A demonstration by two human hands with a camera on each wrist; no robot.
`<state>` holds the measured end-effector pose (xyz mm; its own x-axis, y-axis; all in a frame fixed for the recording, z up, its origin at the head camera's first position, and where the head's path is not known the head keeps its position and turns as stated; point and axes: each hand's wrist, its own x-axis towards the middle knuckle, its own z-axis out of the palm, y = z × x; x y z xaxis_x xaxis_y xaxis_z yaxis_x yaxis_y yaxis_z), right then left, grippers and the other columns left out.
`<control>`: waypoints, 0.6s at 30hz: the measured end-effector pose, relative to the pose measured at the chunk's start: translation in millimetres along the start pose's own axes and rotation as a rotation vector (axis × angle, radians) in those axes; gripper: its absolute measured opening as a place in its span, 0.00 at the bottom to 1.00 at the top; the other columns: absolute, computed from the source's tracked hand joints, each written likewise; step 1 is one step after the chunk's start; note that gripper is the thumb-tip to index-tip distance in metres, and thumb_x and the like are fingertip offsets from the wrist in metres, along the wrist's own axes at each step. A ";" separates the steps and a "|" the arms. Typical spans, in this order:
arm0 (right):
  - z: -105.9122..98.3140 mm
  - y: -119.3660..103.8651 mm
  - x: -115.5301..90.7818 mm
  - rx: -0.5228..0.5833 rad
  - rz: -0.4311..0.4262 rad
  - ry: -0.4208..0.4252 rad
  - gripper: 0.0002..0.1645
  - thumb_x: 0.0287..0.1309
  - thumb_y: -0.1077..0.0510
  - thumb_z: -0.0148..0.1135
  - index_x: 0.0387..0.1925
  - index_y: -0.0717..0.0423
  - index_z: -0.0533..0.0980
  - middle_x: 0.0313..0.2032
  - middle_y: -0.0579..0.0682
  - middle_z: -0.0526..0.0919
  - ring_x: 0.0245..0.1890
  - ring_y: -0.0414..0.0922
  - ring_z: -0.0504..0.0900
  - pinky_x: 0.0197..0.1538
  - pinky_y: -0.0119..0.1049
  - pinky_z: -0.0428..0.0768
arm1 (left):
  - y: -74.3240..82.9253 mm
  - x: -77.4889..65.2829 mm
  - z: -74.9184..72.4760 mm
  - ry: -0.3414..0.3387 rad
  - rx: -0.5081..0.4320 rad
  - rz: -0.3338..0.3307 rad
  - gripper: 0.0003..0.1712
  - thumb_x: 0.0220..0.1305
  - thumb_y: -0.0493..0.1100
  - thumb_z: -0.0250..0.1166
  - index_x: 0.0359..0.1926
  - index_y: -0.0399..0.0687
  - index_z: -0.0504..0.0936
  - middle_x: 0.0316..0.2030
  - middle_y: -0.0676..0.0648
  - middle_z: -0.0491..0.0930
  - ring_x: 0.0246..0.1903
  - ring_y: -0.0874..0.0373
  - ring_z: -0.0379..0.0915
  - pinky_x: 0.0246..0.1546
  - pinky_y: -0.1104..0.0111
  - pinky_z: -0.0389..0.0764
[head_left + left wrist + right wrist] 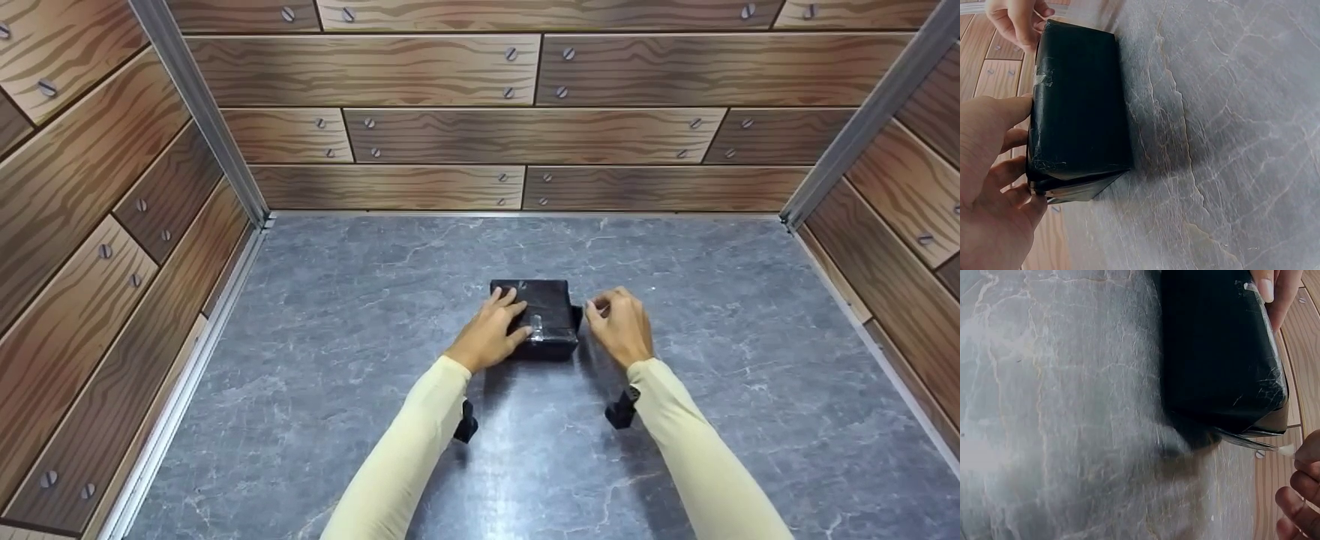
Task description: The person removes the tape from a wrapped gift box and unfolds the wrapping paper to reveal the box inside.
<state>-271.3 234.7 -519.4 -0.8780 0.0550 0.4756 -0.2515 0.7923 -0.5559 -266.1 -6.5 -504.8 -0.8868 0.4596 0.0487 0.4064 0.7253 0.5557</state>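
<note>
A black paper-wrapped box lies on the grey surface, with a shiny strip of clear tape near its front edge. My left hand rests on the left part of its top, fingers spread. Beside the right end is my right hand, its thumb and forefinger drawn together at the edge of a black paper flap that sticks out there. In the right wrist view the thumb tip meets the flap's outer end; the grip itself is partly hidden. Loose wrapping also shows at the box's left end in the left wrist view.
The grey marbled surface spreads around the box. Wood-patterned panels stand at the back and both sides, joined by metal corner posts. Small black devices hang at both wrists.
</note>
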 end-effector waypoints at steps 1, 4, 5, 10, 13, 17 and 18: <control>-0.3 -0.9 0.3 0.003 0.005 -0.006 0.07 0.56 0.63 0.69 0.30 0.66 0.84 0.30 0.58 0.83 0.29 0.55 0.84 0.37 0.51 0.81 | -0.1 0.0 0.1 0.003 0.001 0.002 0.32 0.75 0.52 0.59 0.72 0.39 0.70 0.76 0.41 0.57 0.78 0.44 0.42 0.76 0.52 0.52; -1.4 -2.5 1.1 0.012 0.020 -0.020 0.07 0.57 0.63 0.69 0.31 0.66 0.84 0.31 0.58 0.84 0.30 0.54 0.84 0.37 0.51 0.81 | -0.3 0.2 0.5 0.013 0.005 0.009 0.32 0.75 0.51 0.60 0.71 0.39 0.70 0.76 0.41 0.57 0.77 0.43 0.43 0.75 0.52 0.53; -1.9 -2.9 1.1 0.015 0.023 -0.022 0.07 0.57 0.63 0.69 0.31 0.66 0.84 0.31 0.58 0.84 0.30 0.54 0.84 0.37 0.51 0.81 | -0.4 0.1 0.5 0.015 0.006 0.010 0.32 0.75 0.51 0.60 0.71 0.39 0.70 0.76 0.41 0.57 0.77 0.43 0.44 0.75 0.52 0.53; -4.1 -1.1 0.8 0.012 0.035 -0.016 0.07 0.56 0.63 0.69 0.30 0.65 0.84 0.30 0.57 0.83 0.30 0.54 0.83 0.36 0.50 0.81 | -0.1 -0.2 0.1 0.015 0.000 0.011 0.31 0.75 0.51 0.60 0.71 0.39 0.70 0.76 0.41 0.57 0.77 0.43 0.44 0.75 0.52 0.53; -5.1 1.0 0.5 0.015 0.035 -0.015 0.07 0.55 0.63 0.69 0.29 0.66 0.84 0.30 0.57 0.83 0.29 0.54 0.83 0.36 0.50 0.80 | 0.0 -0.2 0.0 0.015 -0.001 0.010 0.32 0.75 0.51 0.60 0.71 0.39 0.70 0.76 0.41 0.57 0.77 0.43 0.43 0.75 0.51 0.53; -7.3 3.1 0.5 0.027 0.041 -0.016 0.06 0.56 0.63 0.69 0.30 0.66 0.84 0.30 0.58 0.83 0.30 0.55 0.83 0.36 0.49 0.80 | 0.2 0.1 0.7 0.011 0.001 0.007 0.32 0.75 0.52 0.60 0.71 0.39 0.70 0.76 0.41 0.57 0.77 0.43 0.43 0.75 0.51 0.52; -7.8 3.8 0.7 0.027 0.041 -0.013 0.07 0.56 0.63 0.69 0.30 0.66 0.84 0.30 0.59 0.83 0.30 0.56 0.83 0.37 0.50 0.80 | 0.4 0.2 0.8 0.011 0.001 0.005 0.32 0.75 0.52 0.60 0.72 0.39 0.70 0.76 0.41 0.57 0.77 0.43 0.43 0.76 0.51 0.52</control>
<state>-269.7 242.5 -515.9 -0.8927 0.0792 0.4436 -0.2262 0.7726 -0.5932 -266.0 -5.7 -505.2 -0.8871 0.4576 0.0603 0.4110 0.7237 0.5544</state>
